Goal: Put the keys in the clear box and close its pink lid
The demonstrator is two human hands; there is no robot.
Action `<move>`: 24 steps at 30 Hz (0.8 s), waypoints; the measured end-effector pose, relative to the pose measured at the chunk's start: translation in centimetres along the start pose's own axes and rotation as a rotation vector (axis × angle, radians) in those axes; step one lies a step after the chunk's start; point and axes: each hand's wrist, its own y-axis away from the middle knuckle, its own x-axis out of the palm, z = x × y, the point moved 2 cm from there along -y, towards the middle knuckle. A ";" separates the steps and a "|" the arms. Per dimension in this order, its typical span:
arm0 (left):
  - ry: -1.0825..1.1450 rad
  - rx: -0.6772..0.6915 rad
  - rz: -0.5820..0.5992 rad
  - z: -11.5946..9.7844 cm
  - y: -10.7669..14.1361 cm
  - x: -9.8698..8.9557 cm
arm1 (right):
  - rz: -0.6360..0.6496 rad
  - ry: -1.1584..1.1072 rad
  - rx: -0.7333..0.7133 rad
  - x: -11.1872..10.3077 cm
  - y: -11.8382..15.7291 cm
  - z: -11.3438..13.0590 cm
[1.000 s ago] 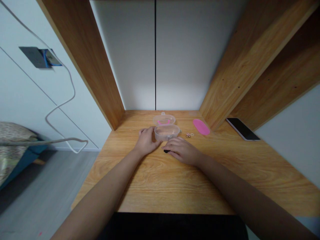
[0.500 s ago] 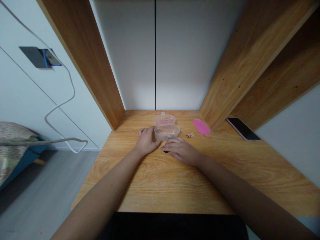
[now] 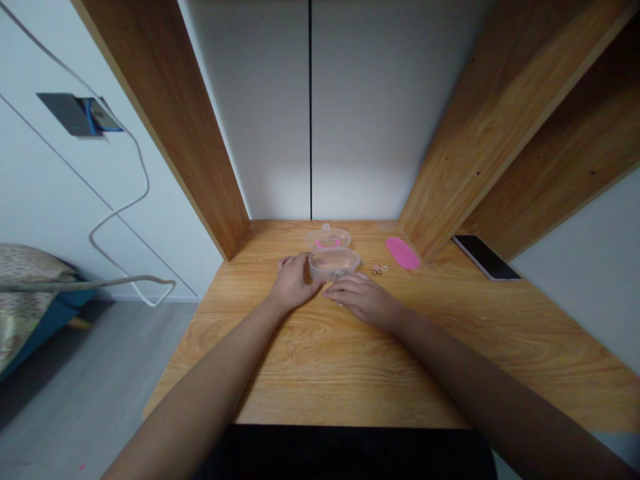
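A clear plastic case (image 3: 334, 266) stands on the wooden desk with its lid (image 3: 329, 239) swung open toward the back; a pink patch shows on the lid. My left hand (image 3: 294, 281) grips the case's left end, thumb along its front and fingers behind. Just in front of the case, my right hand (image 3: 364, 298) has its fingers pressed together, palm down. Something small glints under those fingers, but mostly hidden, so I cannot tell what it is. Several small hair ties (image 3: 379, 270) lie to the right of the case.
A pink oval piece (image 3: 403, 253) lies at the back right, beside a wooden upright. Farther right, a phone (image 3: 486, 257) rests against the side panel. The white back panel (image 3: 360, 133) rises behind the case. A white cable (image 3: 145, 167) hangs at the left wall.
The dark thing seen under my right fingers is now out of sight, and a small glint shows there instead. My right hand has shifted slightly; my left hand and the case stay put.
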 end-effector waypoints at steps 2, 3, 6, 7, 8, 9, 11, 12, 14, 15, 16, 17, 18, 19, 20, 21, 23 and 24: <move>0.003 -0.002 -0.001 0.1 0.0 0.1 | -0.054 0.021 0.009 -0.3 0.1 -0.2; 0.005 -0.003 0.000 0.1 0.0 0.1 | -0.080 0.029 0.019 -0.4 0.1 -0.3; 0.007 -0.008 0.001 0.1 0.0 0.2 | -0.151 0.061 0.054 -1.0 0.3 -0.5; 0.007 -0.008 0.000 0.1 0.0 0.2 | -0.179 0.072 0.067 -1.2 0.4 -0.6; 0.008 -0.007 0.000 0.0 0.0 0.2 | -0.213 0.080 0.079 -1.3 0.5 -0.7; 0.008 -0.004 0.000 0.0 0.0 0.2 | -0.253 0.081 0.091 -1.5 0.6 -0.8; 0.011 -0.002 0.003 -0.1 0.0 0.1 | -0.337 0.064 0.113 -1.7 0.8 -1.1; 0.013 -0.004 0.004 -0.1 0.0 0.1 | -0.376 0.049 0.122 -1.8 0.9 -1.2; 0.015 -0.009 0.003 0.0 0.1 0.1 | -0.437 0.023 0.143 -1.9 1.0 -1.4; 0.016 -0.009 0.001 0.0 0.1 0.0 | -0.464 0.015 0.160 -2.0 1.1 -1.5; 0.019 -0.008 -0.001 0.0 0.1 0.0 | -0.490 0.011 0.181 -2.0 1.1 -1.5; 0.021 -0.005 -0.001 0.0 0.1 0.0 | -0.519 0.009 0.206 -2.1 1.2 -1.6; 0.024 -0.004 0.000 0.0 0.1 0.0 | -0.550 0.009 0.232 -2.1 1.3 -1.6; 0.025 -0.005 0.001 0.0 0.1 0.0 | -0.582 0.011 0.258 -2.2 1.4 -1.6; 0.024 -0.006 0.001 0.0 0.1 0.0 | -0.616 0.014 0.280 -2.2 1.5 -1.7; 0.021 -0.006 0.001 -0.1 0.1 0.0 | -0.648 0.018 0.296 -2.2 1.5 -1.7; 0.014 -0.003 0.002 -0.1 0.1 0.0 | -0.702 0.021 0.306 -2.3 1.6 -1.8; 0.012 -0.001 0.004 -0.1 0.0 -0.1 | -0.723 0.021 0.304 -2.3 1.6 -1.8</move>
